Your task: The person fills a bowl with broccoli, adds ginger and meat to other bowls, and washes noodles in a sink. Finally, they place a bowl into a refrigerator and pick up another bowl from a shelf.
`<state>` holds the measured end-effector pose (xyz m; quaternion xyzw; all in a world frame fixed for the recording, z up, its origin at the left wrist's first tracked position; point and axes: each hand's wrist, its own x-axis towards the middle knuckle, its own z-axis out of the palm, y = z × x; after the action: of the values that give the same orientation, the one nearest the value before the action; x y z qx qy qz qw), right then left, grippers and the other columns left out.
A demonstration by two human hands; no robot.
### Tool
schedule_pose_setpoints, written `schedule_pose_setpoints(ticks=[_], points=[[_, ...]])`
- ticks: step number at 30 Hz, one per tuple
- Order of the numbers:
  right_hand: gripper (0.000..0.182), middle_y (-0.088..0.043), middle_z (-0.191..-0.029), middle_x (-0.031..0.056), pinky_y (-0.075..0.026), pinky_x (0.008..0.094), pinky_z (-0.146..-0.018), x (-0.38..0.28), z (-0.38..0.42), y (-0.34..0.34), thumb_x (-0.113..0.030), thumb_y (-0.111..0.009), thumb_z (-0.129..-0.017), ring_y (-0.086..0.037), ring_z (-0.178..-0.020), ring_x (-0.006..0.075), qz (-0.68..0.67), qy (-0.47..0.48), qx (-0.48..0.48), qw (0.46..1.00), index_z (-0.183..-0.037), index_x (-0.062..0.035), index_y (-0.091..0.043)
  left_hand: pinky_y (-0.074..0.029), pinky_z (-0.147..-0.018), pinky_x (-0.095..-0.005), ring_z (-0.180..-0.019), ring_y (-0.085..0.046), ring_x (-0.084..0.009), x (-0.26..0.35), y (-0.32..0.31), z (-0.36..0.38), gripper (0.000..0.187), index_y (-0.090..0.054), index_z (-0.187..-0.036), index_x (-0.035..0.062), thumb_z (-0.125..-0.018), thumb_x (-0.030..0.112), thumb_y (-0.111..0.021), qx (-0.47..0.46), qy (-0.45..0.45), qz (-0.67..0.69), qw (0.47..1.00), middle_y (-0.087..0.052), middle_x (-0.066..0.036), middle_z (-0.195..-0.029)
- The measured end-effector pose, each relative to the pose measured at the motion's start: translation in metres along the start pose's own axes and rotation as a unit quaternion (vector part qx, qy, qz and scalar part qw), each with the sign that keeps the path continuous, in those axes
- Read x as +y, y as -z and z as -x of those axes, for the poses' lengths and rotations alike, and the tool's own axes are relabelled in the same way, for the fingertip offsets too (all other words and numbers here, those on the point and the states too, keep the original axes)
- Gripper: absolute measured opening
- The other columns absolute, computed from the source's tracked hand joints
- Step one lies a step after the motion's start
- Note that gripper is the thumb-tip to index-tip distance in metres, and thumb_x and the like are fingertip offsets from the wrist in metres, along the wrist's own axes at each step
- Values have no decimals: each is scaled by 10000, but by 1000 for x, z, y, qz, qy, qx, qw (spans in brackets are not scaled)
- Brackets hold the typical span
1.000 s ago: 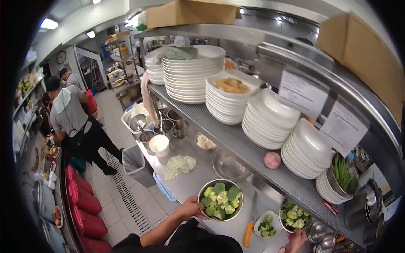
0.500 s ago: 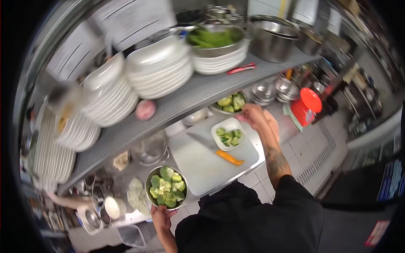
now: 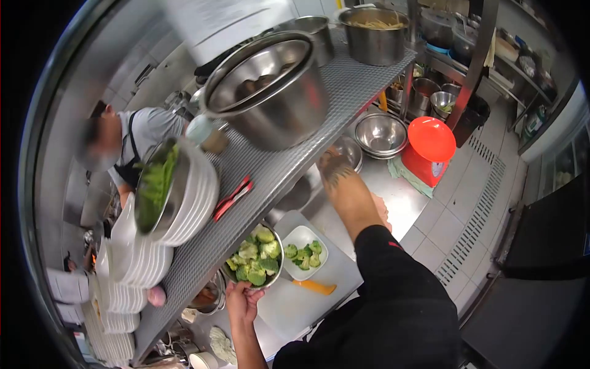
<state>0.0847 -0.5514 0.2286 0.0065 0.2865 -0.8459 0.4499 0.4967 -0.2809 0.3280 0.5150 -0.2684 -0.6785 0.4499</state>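
My left hand [image 3: 244,297] grips the rim of a steel bowl [image 3: 280,270] filled with broccoli florets [image 3: 253,258], just below the shelf edge. To the right of it, a white square dish [image 3: 321,261] with a few smaller florets [image 3: 303,254] stands on the cutting board [image 3: 337,265]. A knife with a yellow handle [image 3: 314,286] lies beside that dish. My right hand [image 3: 328,161] reaches under the shelf near a steel mixing bowl [image 3: 349,151]; its fingers are hidden by the shelf edge and my wrist.
A perforated metal shelf [image 3: 270,169] runs above the counter, bearing a large steel pot [image 3: 279,117], stacked white plates [image 3: 200,197] and red-handled tongs [image 3: 233,198]. Nested steel bowls [image 3: 381,134] and a red scale [image 3: 431,144] stand at right. Another person [image 3: 144,132] is beyond the shelf.
The view has swung to the right. My left hand has brought the broccoli bowl closer to the white dish. My right hand has moved from a second broccoli bowl farther under the shelf.
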Motion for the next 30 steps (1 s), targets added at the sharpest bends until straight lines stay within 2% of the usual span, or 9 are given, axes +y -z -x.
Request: schedule_pose_setpoints(ticks=[1, 6, 12, 14, 16, 19, 24, 28, 30], points=[[186, -643, -962, 138, -582, 348, -645, 5, -9, -5, -47, -523, -898, -662, -797, 255, -28, 3, 1, 1000, -1045, 51, -582, -626, -506, -319, -664, -711, -333, 1, -16, -11, 202, -530, -1013, -96, -835, -20, -474, 20, -9, -18, 1000, -679, -222, -835], [184, -640, -977, 130, -580, 358, -663, 7, -37, -17, -49, -525, -899, -657, -825, 256, -118, -5, 5, 993, -1049, 40, -585, -636, -595, -313, -557, -660, -242, -1, -93, -67, 194, -572, -1020, -68, -866, -15, -468, 34, 15, 8, 999, -673, -187, -827], [182, -636, -994, 122, -578, 369, -685, -13, -43, -7, -51, -527, -901, -652, -860, 256, -169, -28, -17, 985, -1054, 26, -589, -572, -889, -364, -907, -656, -213, -10, -166, -173, 252, -596, -1129, -13, -904, -41, -487, -156, -87, 127, 976, -649, -118, -1098], [175, -624, -1020, 97, -556, 383, -743, -80, 52, 10, -62, -540, -905, -624, -918, 245, -91, -92, -28, 991, -1066, -13, -590, -575, -870, -363, -906, -653, -225, -12, -196, -213, 257, -587, -1147, -8, -915, -23, -478, -169, -96, 158, 968, -642, -125, -1105], [157, -631, -1018, 99, -535, 332, -770, -123, 144, 60, -61, -553, -917, -629, -884, 199, -7, 38, -114, 993, -1068, -22, -570, -579, -852, -363, -905, -651, -237, -15, -229, -257, 264, -578, -1165, -2, -926, -4, -469, -184, -94, 186, 961, -635, -133, -1112], [128, -632, -941, 107, -523, 310, -745, -157, 248, 160, -105, -535, -939, -614, -783, 172, 216, 75, 12, 973, -995, 8, -554, -585, -824, -362, -904, -647, -255, -23, -272, -331, 274, -565, -1192, 6, -942, 23, -455, -185, -78, 225, 953, -625, -144, -1123], [57, -650, -793, 75, -484, 251, -614, -190, 358, 331, 13, -535, -883, -593, -688, 120, 447, -57, 162, 878, -916, -17, -572, -594, -777, -361, -901, -640, -285, -54, -336, -441, 294, -543, -1237, 19, -970, 69, -431, -149, -32, 280, 948, -608, -163, -1141], [38, -643, -763, 58, -490, 251, -605, -227, 394, 372, 2, -540, -883, -590, -670, 105, 482, -69, 261, 834, -883, -14, -574, -601, -740, -359, -899, -635, -309, -79, -360, -527, 313, -526, -1274, 30, -992, 106, -413, -80, 23, 320, 944, -594, -178, -1156], [27, -616, -731, 38, -474, 242, -592, -230, 395, 380, -1, -551, -879, -575, -651, 99, 450, 47, 301, 839, -867, -15, -570, -605, -722, -359, -898, -633, -321, -93, -355, -575, 323, -517, -1292, 36, -1003, 124, -404, -29, 66, 347, 935, -588, -186, -1163]])
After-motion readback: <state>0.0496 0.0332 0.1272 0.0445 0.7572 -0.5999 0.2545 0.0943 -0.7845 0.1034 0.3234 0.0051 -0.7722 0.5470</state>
